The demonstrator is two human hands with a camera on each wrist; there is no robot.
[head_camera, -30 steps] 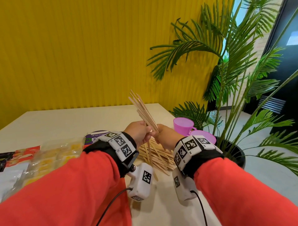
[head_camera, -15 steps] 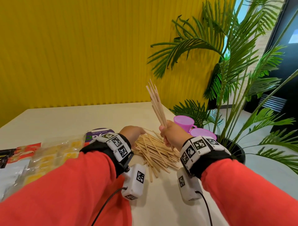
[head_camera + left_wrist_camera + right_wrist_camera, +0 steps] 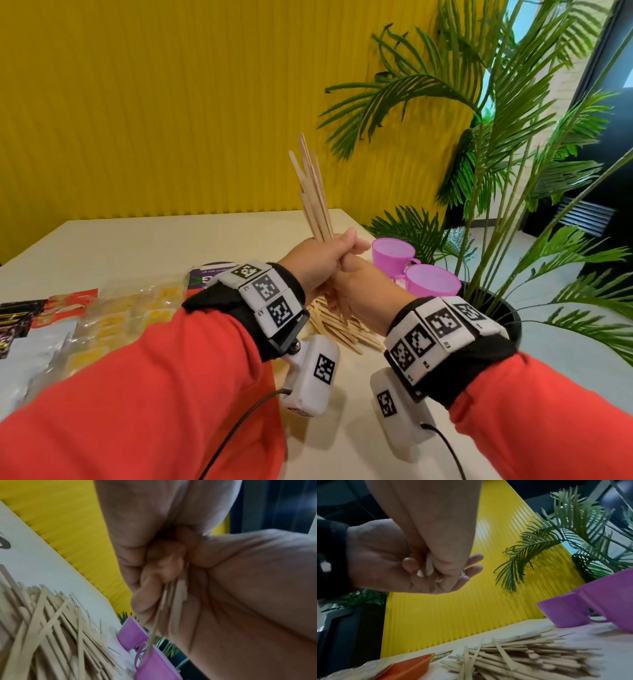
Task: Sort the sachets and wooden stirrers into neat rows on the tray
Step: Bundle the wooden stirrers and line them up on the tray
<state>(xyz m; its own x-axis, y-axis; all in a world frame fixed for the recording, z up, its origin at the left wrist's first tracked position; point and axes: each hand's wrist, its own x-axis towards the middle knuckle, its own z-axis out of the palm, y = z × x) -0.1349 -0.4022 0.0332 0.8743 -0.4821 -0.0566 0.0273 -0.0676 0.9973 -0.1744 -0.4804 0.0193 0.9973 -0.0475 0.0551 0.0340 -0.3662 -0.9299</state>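
Left hand (image 3: 320, 262) + right hand (image 3: 356, 291): both grasp stirrer bundle (image 3: 313, 192) | Risk: loose grip fans sticks (ends uneven), dropping onto pile (image 3: 337, 325).

Head view overhead; wrist views upward

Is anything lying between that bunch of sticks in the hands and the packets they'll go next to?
Nothing visible does. Both hands hold the bunch up in the air; the sachets lie left of it across bare table. No tray is clearly visible.
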